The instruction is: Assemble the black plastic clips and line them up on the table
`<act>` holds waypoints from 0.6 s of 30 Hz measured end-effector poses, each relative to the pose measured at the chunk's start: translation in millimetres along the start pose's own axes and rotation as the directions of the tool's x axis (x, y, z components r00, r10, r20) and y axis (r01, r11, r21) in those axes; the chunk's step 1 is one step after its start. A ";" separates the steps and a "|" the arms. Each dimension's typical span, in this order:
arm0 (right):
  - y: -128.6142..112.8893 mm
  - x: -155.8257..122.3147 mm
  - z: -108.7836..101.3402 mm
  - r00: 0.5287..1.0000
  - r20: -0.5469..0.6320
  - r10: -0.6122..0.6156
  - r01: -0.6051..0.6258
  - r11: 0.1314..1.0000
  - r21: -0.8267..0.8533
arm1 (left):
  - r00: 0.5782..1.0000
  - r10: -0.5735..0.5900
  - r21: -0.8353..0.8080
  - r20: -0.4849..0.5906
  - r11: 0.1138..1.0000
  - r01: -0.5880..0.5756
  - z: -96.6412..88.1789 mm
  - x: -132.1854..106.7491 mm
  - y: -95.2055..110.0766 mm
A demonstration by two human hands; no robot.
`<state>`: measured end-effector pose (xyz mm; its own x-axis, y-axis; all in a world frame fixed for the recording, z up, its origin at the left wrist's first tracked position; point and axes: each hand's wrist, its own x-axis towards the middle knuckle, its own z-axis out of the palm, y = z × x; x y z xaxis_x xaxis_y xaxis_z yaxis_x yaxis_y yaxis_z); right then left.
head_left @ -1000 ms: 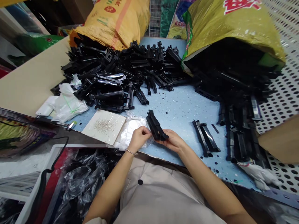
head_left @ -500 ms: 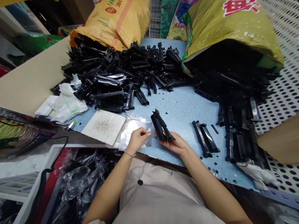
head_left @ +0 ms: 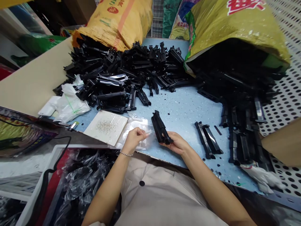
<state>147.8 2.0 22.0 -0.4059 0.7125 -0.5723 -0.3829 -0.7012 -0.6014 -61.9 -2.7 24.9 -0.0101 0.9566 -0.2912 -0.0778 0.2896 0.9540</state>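
Observation:
In my right hand [head_left: 175, 142] is a long black plastic part [head_left: 160, 127], tilted up and away from me, its near end between fingers and thumb. My left hand [head_left: 136, 136] is closed in a pinch above a clear plastic bag [head_left: 143, 145] with white contents; whatever sits between its fingertips is too small to make out. Left of the bag lies a white square board [head_left: 105, 127] with a scatter of tiny brass-coloured pieces [head_left: 107, 126]. Two more black parts [head_left: 208, 139] rest on the blue tabletop [head_left: 181, 106] to the right.
A heap of black parts [head_left: 131, 69] spreads from an orange sack [head_left: 127, 22] at the back. More spill from a yellow-green sack [head_left: 235, 28] at right. A crumpled white bag [head_left: 70, 103] lies left. Below the table edge stands a crate of plastic-wrapped items [head_left: 87, 175].
My left hand has drawn slightly left, away from the black part. The part has turned a little in my right hand and now looks narrower.

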 end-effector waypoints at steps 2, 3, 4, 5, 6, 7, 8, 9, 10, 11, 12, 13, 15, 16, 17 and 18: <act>-3.5 -3.3 -5.2 1.000 -0.021 -0.022 0.021 0.999 -0.026 | 0.999 0.011 -0.041 -0.039 0.999 -0.013 -8.9 -0.5 1.7; -5.4 -5.2 -8.1 0.999 -0.027 -0.035 0.034 0.999 -0.041 | 0.998 0.031 -0.039 -0.061 0.999 -0.034 -12.7 -1.1 2.3; -7.1 -7.4 -11.1 0.998 -0.032 -0.051 0.049 0.997 -0.058 | 0.995 0.061 -0.016 -0.078 0.998 -0.063 -15.8 -2.0 2.9; -8.7 -9.6 -14.2 0.997 -0.035 -0.065 0.062 0.995 -0.079 | 0.992 0.095 0.035 -0.080 0.995 -0.092 -18.2 -3.1 3.4; -10.0 -11.7 -17.1 0.997 -0.036 -0.075 0.071 0.992 -0.101 | 0.990 0.124 0.108 -0.066 0.987 -0.117 -19.6 -4.5 4.0; -10.8 -13.6 -19.7 0.996 -0.034 -0.081 0.076 0.990 -0.121 | 0.988 0.147 0.190 -0.042 0.972 -0.136 -19.9 -5.9 4.6; -11.2 -15.3 -21.9 0.996 -0.029 -0.083 0.078 0.988 -0.135 | 0.987 0.159 0.267 -0.016 0.952 -0.149 -19.0 -7.2 5.0; -11.2 -16.8 -23.5 0.997 -0.022 -0.080 0.076 0.987 -0.139 | 0.987 0.163 0.325 0.002 0.933 -0.154 -17.0 -8.3 5.4; -11.1 -18.0 -24.4 0.997 -0.014 -0.072 0.070 0.988 -0.137 | 0.987 0.163 0.359 0.005 0.920 -0.154 -13.9 -9.0 5.5; -11.0 -19.2 -24.6 0.998 -0.009 -0.065 0.063 0.989 -0.131 | 0.986 0.166 0.370 -0.006 0.917 -0.151 -10.1 -9.3 5.2; -11.2 -20.7 -24.2 0.998 -0.012 -0.064 0.062 0.990 -0.127 | 0.985 0.172 0.363 -0.027 0.919 -0.150 -5.9 -9.3 4.7; -12.0 -22.9 -23.3 0.997 -0.023 -0.070 0.067 0.989 -0.131 | 0.983 0.177 0.350 -0.045 0.925 -0.150 -1.8 -9.1 3.9; -15.7 -29.9 -20.3 0.989 -0.078 -0.128 0.114 0.980 -0.162 | 0.980 0.187 0.324 -0.066 0.933 -0.156 5.4 -8.5 1.6; -18.4 -34.9 -18.3 0.977 -0.114 -0.178 0.156 0.971 -0.181 | 0.978 0.196 0.318 -0.071 0.934 -0.164 8.2 -8.4 0.5; -21.3 -40.5 -16.0 0.962 -0.146 -0.230 0.199 0.960 -0.197 | 0.976 0.206 0.315 -0.074 0.933 -0.173 10.6 -8.6 -0.6; -23.8 -46.2 -13.2 0.948 -0.168 -0.271 0.235 0.950 -0.208 | 0.974 0.215 0.315 -0.074 0.931 -0.182 12.8 -9.1 -1.5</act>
<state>186.6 -13.8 55.4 -0.1414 0.8696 -0.4731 -0.2862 -0.4934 -0.8214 -49.0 -11.4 27.1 -0.0999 0.9915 -0.0836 0.2438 0.1058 0.9640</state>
